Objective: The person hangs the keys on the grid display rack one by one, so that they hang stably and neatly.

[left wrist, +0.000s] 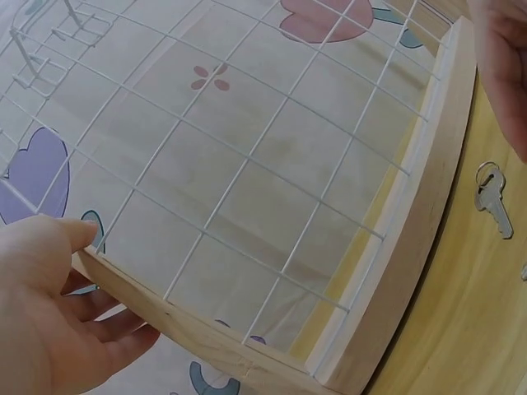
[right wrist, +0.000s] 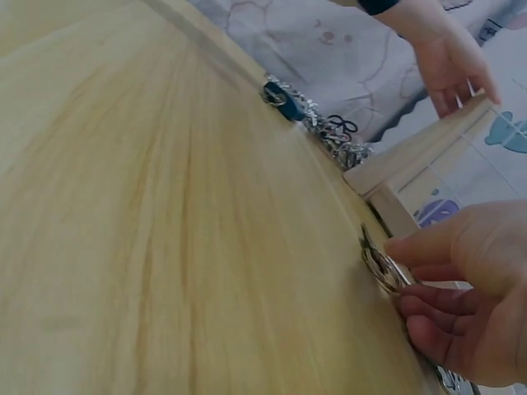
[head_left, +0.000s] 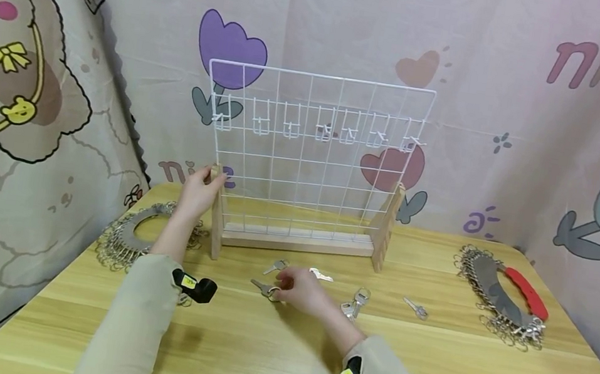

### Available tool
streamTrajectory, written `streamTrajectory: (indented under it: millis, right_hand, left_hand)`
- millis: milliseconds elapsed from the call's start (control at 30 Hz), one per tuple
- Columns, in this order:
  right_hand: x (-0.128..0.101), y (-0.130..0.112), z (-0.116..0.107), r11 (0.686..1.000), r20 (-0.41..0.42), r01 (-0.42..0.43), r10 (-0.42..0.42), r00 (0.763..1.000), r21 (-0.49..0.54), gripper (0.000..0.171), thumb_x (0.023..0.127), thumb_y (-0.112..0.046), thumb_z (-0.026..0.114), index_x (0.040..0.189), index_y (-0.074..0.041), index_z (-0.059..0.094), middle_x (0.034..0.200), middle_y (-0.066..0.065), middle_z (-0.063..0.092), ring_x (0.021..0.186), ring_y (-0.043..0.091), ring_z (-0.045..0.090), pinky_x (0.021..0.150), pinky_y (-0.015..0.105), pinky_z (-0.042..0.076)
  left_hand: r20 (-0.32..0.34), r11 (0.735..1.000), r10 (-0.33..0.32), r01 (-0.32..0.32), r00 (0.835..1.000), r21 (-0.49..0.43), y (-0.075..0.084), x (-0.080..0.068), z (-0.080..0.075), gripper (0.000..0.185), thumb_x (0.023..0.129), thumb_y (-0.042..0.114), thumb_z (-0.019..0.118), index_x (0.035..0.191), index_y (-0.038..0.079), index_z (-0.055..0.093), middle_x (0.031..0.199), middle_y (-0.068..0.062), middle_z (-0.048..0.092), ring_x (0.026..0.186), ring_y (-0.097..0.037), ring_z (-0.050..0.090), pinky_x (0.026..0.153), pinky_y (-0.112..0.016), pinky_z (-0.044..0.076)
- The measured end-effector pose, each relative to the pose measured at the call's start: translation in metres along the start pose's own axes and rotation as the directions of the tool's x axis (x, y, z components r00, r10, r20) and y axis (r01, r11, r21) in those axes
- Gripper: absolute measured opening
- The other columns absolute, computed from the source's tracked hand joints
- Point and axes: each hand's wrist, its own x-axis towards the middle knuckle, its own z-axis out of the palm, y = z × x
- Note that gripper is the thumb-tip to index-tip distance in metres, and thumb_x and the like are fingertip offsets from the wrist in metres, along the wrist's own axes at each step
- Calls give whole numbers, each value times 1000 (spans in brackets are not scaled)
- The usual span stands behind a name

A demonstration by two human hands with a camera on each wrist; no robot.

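A white wire grid rack (head_left: 309,157) stands on a wooden base at the back of the table, with a row of small hooks (head_left: 291,128) near its top. My left hand (head_left: 208,180) grips the top of the rack's left wooden post (left wrist: 177,317), thumb on one side and fingers behind it. On the tabletop in front of the rack, my right hand (head_left: 282,287) pinches the ring (right wrist: 380,268) of a silver key (head_left: 263,287). Several more keys lie loose nearby (head_left: 321,274), (head_left: 355,302), (head_left: 416,308).
A big ring loaded with several keys (head_left: 125,237) lies at the table's left, behind my left arm. Another one with a red handle (head_left: 525,292) lies at the right. Patterned cloth hangs behind and to both sides. The wooden table (head_left: 277,361) extends toward me.
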Motion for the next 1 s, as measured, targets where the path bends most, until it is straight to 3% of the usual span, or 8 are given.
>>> streamTrajectory:
  millis: [200,433,600,733,1000]
  right_hand:
    - [3,-2,4,978,-10,73,-77,997,-194,13,72,-6,76,80,-3,65,68,-3,52,62,8,43,55,20,37]
    - [5,-8,2,968,12,23,-21,1000,-250,13,72,-10,77,73,-7,65,65,-5,53,60,6,44,55,21,39]
    - [5,-11,2,970,35,-23,33,999,-243,18,72,-11,77,70,-8,60,63,-6,50,59,8,43,53,21,37]
    - [3,-11,2,978,38,-19,28,999,-209,15,74,-6,75,69,-8,60,63,-6,52,58,7,44,52,20,38]
    - [2,-13,-11,999,53,2,1,999,-52,7,82,2,66,76,1,62,62,3,58,46,8,49,41,18,45]
  left_hand:
    - [-9,1000,-9,9,1000,2,0,0,0,55,98,28,45,141,-4,32,140,-25,37,129,-37,33,106,-44,31]
    - [-11,1000,-13,13,1000,10,0,1,-2,56,98,30,45,142,-3,32,140,-24,37,129,-37,34,107,-44,30]
    - [-2,1000,-23,23,1000,0,-1,0,-3,57,98,29,45,143,-4,29,142,-25,35,130,-37,32,108,-43,28]
    - [1,999,-26,26,1000,-24,-2,0,-3,57,98,28,46,143,-3,29,142,-24,34,131,-37,32,108,-42,28]
    - [26,999,-21,22,999,-46,-3,0,-4,58,97,31,47,143,0,31,141,-22,37,129,-35,35,107,-42,31]
